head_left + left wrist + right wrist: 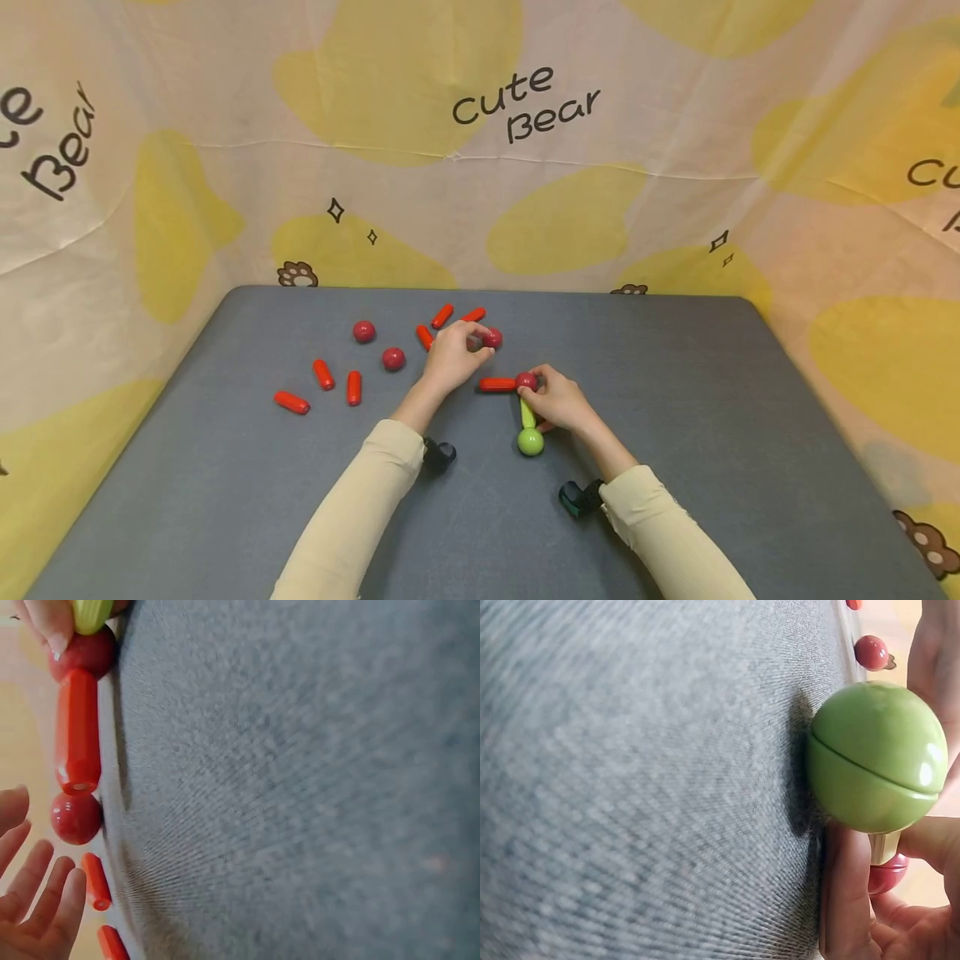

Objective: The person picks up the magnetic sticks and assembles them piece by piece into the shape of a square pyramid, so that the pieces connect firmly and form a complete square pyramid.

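My right hand point(561, 402) grips a red ball point(527, 381) at the joint of a small assembly. A red rod point(497, 384) sticks out from that ball to the left. From the same ball a light green rod point(528, 412) runs toward the near side, ending in a green ball point(531, 442). The right wrist view shows the green ball point(877, 757) close up, with fingers either side of the rod behind it. My left hand point(453, 357) reaches toward another red ball point(492, 337); in the left wrist view its fingers point(61, 900) are spread beside that ball.
Two red balls point(364, 332) point(393, 359) lie left of my left hand. Several loose red rods point(323, 374) are scattered at the left, and more red rods point(442, 316) lie behind that hand. The grey table point(675, 367) ends at a patterned cloth backdrop point(420, 208).
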Demonstrator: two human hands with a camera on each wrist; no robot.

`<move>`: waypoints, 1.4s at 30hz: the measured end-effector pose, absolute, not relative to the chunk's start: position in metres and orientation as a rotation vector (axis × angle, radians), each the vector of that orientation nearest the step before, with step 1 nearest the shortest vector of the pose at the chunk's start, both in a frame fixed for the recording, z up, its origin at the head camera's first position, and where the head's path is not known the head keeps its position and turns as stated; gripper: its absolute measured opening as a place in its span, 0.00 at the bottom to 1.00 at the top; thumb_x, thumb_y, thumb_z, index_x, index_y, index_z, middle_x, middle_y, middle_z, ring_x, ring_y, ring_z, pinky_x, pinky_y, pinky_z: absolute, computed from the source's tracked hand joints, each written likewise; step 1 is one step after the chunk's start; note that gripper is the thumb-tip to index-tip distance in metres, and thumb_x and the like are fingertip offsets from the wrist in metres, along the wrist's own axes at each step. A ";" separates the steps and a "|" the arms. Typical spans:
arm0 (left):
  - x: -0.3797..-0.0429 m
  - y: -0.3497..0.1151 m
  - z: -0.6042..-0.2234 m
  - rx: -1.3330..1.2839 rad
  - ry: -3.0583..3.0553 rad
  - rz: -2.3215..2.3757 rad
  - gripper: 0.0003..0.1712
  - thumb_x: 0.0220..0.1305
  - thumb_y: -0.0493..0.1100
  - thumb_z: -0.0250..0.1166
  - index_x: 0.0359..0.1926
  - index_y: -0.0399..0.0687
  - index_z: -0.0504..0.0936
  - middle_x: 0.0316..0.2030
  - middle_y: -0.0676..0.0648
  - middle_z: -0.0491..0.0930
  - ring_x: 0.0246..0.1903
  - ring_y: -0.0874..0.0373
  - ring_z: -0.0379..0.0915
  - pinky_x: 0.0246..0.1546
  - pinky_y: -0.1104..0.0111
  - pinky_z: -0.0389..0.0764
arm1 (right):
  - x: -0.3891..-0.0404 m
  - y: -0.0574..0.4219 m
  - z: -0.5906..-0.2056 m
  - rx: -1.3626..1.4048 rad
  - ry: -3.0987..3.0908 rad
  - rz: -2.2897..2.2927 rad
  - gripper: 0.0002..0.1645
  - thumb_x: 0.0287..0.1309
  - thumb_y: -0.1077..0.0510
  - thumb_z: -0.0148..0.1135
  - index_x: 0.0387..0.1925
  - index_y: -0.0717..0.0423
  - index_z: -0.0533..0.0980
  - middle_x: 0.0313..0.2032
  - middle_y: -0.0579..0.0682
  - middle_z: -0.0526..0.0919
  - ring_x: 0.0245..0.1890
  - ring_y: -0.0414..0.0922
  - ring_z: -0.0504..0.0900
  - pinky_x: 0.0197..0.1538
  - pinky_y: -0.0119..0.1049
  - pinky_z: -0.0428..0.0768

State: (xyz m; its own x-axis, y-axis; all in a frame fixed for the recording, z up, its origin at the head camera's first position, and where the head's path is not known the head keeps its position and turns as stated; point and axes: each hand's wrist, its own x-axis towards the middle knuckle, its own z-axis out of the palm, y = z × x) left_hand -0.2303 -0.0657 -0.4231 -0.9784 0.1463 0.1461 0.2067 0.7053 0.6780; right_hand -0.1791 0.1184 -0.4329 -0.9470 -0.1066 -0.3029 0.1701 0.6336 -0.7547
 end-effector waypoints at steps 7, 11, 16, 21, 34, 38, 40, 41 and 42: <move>-0.241 -0.063 -0.427 -0.264 -2.846 -1.126 0.22 0.53 0.45 0.68 0.51 0.51 0.79 0.46 0.46 0.77 0.41 0.54 0.75 0.40 0.61 0.76 | -0.178 0.119 -0.434 0.054 2.520 -1.241 0.26 0.58 0.52 0.59 0.55 0.59 0.66 0.22 0.51 0.73 0.11 0.42 0.75 0.19 0.35 0.77; -0.246 -0.062 -0.427 -0.278 -2.890 -1.100 0.23 0.53 0.45 0.68 0.53 0.53 0.78 0.46 0.45 0.77 0.42 0.54 0.74 0.42 0.60 0.75 | -0.178 0.119 -0.434 0.050 2.521 -1.245 0.25 0.58 0.52 0.59 0.54 0.59 0.67 0.22 0.51 0.73 0.11 0.42 0.75 0.19 0.35 0.77; -0.249 -0.062 -0.431 -0.287 -2.908 -1.114 0.22 0.53 0.43 0.68 0.52 0.53 0.79 0.47 0.45 0.77 0.43 0.54 0.75 0.45 0.60 0.75 | -0.178 0.119 -0.433 0.036 2.527 -1.247 0.25 0.58 0.52 0.59 0.54 0.59 0.67 0.22 0.51 0.73 0.10 0.41 0.74 0.19 0.35 0.77; -0.251 -0.060 -0.433 -0.280 -2.888 -1.119 0.19 0.52 0.42 0.68 0.48 0.51 0.80 0.42 0.46 0.78 0.40 0.55 0.76 0.42 0.61 0.75 | -0.178 0.118 -0.433 0.034 2.530 -1.253 0.25 0.58 0.53 0.59 0.54 0.59 0.67 0.22 0.51 0.73 0.10 0.41 0.74 0.19 0.35 0.77; -0.244 -0.058 -0.426 -0.376 -2.909 -1.092 0.16 0.52 0.42 0.68 0.44 0.48 0.79 0.39 0.48 0.81 0.36 0.57 0.77 0.40 0.63 0.76 | -0.177 0.119 -0.431 0.038 2.547 -1.230 0.25 0.58 0.52 0.59 0.54 0.59 0.67 0.22 0.51 0.74 0.11 0.41 0.75 0.19 0.34 0.77; -0.238 -0.061 -0.418 -0.460 -2.895 -1.099 0.18 0.52 0.42 0.69 0.46 0.48 0.80 0.40 0.49 0.81 0.34 0.58 0.76 0.36 0.65 0.76 | -0.178 0.120 -0.430 0.049 2.547 -1.225 0.24 0.58 0.52 0.59 0.53 0.59 0.68 0.21 0.51 0.73 0.11 0.41 0.76 0.19 0.35 0.77; -0.234 -0.063 -0.414 -0.507 -2.890 -1.092 0.20 0.52 0.42 0.69 0.48 0.48 0.80 0.40 0.49 0.81 0.33 0.58 0.75 0.34 0.66 0.76 | -0.178 0.120 -0.430 0.051 2.547 -1.228 0.24 0.57 0.52 0.59 0.53 0.58 0.68 0.21 0.50 0.73 0.11 0.42 0.76 0.19 0.35 0.77; -0.232 -0.064 -0.412 -0.529 -2.887 -1.087 0.20 0.51 0.42 0.69 0.48 0.48 0.80 0.41 0.49 0.80 0.33 0.58 0.75 0.34 0.66 0.76 | -0.178 0.120 -0.430 0.050 2.548 -1.228 0.24 0.57 0.52 0.59 0.53 0.59 0.68 0.21 0.50 0.73 0.11 0.42 0.76 0.19 0.35 0.77; -0.229 -0.065 -0.410 -0.550 -2.883 -1.081 0.21 0.51 0.41 0.69 0.49 0.48 0.80 0.41 0.49 0.80 0.34 0.58 0.75 0.34 0.66 0.76 | -0.178 0.120 -0.431 0.049 2.550 -1.227 0.24 0.57 0.52 0.59 0.53 0.58 0.68 0.21 0.50 0.73 0.11 0.42 0.76 0.19 0.35 0.77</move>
State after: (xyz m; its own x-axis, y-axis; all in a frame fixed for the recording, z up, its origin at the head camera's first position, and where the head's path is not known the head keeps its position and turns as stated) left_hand -0.2295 -0.0653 -0.4096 -0.9381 0.3192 0.1344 0.3288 0.6993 0.6347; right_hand -0.1780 0.1196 -0.4305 -0.9513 -0.1022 -0.2909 0.1636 0.6325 -0.7571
